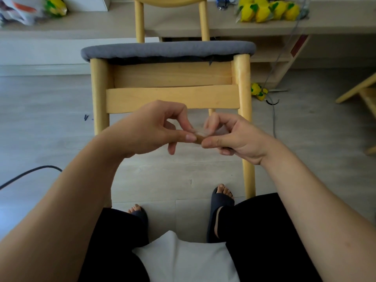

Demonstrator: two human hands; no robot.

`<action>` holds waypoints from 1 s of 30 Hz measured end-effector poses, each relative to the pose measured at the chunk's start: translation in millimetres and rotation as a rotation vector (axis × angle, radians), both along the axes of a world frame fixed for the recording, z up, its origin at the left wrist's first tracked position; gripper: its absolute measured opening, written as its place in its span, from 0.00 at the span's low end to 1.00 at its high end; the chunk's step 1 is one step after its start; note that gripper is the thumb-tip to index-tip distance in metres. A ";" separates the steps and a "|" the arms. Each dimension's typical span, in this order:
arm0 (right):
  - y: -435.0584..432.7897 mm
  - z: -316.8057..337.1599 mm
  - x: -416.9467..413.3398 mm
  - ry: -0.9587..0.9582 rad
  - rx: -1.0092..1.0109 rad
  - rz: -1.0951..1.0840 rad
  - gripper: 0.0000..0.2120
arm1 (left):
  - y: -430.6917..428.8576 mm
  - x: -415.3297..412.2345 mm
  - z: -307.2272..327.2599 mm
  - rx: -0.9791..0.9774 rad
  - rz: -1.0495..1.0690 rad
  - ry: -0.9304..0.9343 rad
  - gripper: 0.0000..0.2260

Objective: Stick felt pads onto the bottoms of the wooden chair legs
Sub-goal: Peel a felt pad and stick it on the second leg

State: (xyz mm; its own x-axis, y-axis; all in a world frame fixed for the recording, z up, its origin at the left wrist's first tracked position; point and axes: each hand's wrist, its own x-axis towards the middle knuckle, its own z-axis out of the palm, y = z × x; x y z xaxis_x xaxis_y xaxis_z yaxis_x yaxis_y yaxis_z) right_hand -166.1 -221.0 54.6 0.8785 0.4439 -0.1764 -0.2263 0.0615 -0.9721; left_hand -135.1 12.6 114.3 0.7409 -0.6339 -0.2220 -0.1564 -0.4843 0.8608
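My left hand (154, 129) has its grip clamped on the felt pad (199, 138), and my right hand (234, 137) pinches what looks like its clear backing (200, 131) — I'd peel slowly, fingertips off the adhesive.

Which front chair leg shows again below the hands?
The right leg: it continues below the right hand toward the slipper; the left leg vanishes behind the forearm.

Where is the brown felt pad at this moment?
In the head view, the brown felt pad sits near the centre, pinched between the left hand and the right hand, in front of the chair's lower crossbar.
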 end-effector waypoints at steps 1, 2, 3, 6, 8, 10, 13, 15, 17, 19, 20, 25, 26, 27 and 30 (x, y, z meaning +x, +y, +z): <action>2.5 -0.2 0.4 -0.007 -0.009 -0.043 0.14 | -1.3 -0.3 -0.1 0.014 0.042 -0.047 0.09; 5.5 -0.2 0.9 -0.006 -0.015 -0.101 0.14 | -3.6 -0.1 -1.2 0.036 0.107 -0.092 0.08; 8.7 0.2 1.2 0.005 -0.017 -0.175 0.13 | -7.8 -0.1 -3.2 0.062 0.184 -0.133 0.08; 18.0 -1.4 2.9 0.052 0.009 -0.446 0.12 | -31.8 -6.4 -14.4 0.139 0.401 -0.283 0.07; 24.0 -3.3 2.2 0.039 0.034 -0.568 0.10 | -48.0 -12.5 -21.7 0.122 0.507 -0.371 0.07; 27.6 -3.4 1.6 0.020 0.071 -0.647 0.09 | -55.3 -13.0 -24.8 0.074 0.543 -0.421 0.07; 24.3 -1.4 3.1 0.037 0.189 -0.730 0.08 | -55.1 -6.1 -25.2 0.006 0.407 -0.307 0.09; 20.4 -0.5 4.5 0.045 0.226 -0.724 0.08 | -54.7 -1.5 -25.1 -0.005 0.315 -0.191 0.11; 21.2 -1.8 4.2 0.027 0.208 -0.727 0.09 | -53.2 3.3 -25.4 -0.023 0.313 -0.103 0.12; 22.8 -2.8 4.7 0.002 0.187 -0.748 0.09 | -50.5 7.6 -25.2 -0.086 0.324 -0.045 0.13; 23.3 -3.1 4.6 -0.016 0.181 -0.757 0.09 | -49.5 8.7 -25.3 -0.116 0.321 -0.037 0.14; 26.5 -4.6 2.4 -0.074 0.116 -0.826 0.11 | -54.6 5.2 -29.8 -0.104 0.328 -0.145 0.12; 27.4 -5.1 2.0 -0.098 0.082 -0.850 0.11 | -57.0 4.2 -31.1 -0.090 0.355 -0.147 0.12; 28.1 -5.5 1.6 -0.130 0.033 -0.873 0.11 | -59.1 3.5 -32.3 -0.084 0.385 -0.138 0.13; 31.1 -7.9 -0.7 -0.292 -0.147 -0.924 0.09 | -64.3 2.6 -34.8 -0.103 0.475 -0.091 0.11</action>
State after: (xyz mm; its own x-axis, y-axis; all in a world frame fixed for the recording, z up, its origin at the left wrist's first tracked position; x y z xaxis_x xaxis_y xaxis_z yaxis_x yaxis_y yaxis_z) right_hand -166.9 -189.9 46.8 0.8869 -0.4499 0.1047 0.1008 -0.0326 -0.9944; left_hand -132.5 -51.7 79.6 0.9667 -0.2368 -0.0967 -0.0160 -0.4332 0.9012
